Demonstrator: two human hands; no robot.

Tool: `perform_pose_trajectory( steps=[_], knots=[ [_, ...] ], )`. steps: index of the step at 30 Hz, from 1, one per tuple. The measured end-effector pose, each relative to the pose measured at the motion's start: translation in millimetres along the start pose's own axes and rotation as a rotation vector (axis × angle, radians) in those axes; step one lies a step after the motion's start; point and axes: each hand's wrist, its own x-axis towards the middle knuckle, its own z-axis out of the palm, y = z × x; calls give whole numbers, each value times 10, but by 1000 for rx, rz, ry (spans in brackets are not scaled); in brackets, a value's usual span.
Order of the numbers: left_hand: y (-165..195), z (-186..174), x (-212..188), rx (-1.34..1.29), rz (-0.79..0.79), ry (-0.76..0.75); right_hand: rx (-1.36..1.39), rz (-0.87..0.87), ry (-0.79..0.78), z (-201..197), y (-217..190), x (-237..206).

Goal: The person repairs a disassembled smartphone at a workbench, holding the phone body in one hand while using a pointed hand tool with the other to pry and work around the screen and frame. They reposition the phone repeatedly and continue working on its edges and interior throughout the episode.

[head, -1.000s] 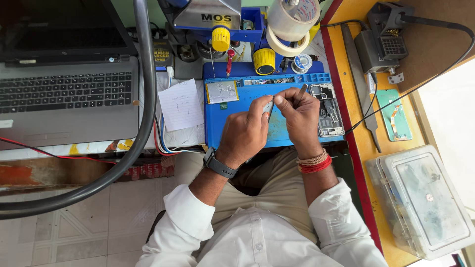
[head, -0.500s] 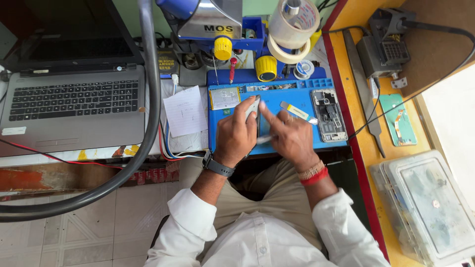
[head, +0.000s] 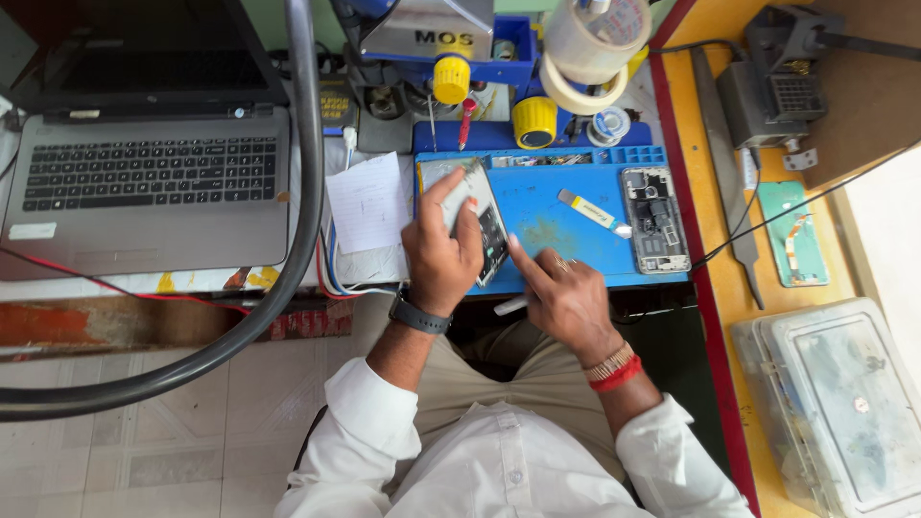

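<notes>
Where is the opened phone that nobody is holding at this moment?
In the head view, the opened phone lies on the right end of the blue mat, beside the white-and-yellow pry tool.

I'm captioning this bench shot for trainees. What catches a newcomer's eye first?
The bright blue work mat at centre, where the left hand holds an opened phone tilted up while the right hand points beside it. A second opened phone lies at the mat's right; a grey laptop sits left.

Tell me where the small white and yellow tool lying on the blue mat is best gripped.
Probably the white-yellow tool at its yellow-marked middle, from above, pinching across its narrow width: it lies flat and slanted on the blue mat, apart from the opened phone.
</notes>
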Motion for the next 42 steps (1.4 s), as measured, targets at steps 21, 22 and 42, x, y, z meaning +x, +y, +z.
perform_pose_trajectory(
  steps=[21, 22, 42],
  knots=[
    [80, -90, -180, -136, -80, 55, 777, 559, 99, 41, 66, 32],
    [77, -69, -182, -153, -89, 53, 790, 612, 100, 39, 66, 4],
    [286, -51, -150, -168, 80, -76, 1225, 601, 190, 345, 267, -251]
  ],
)
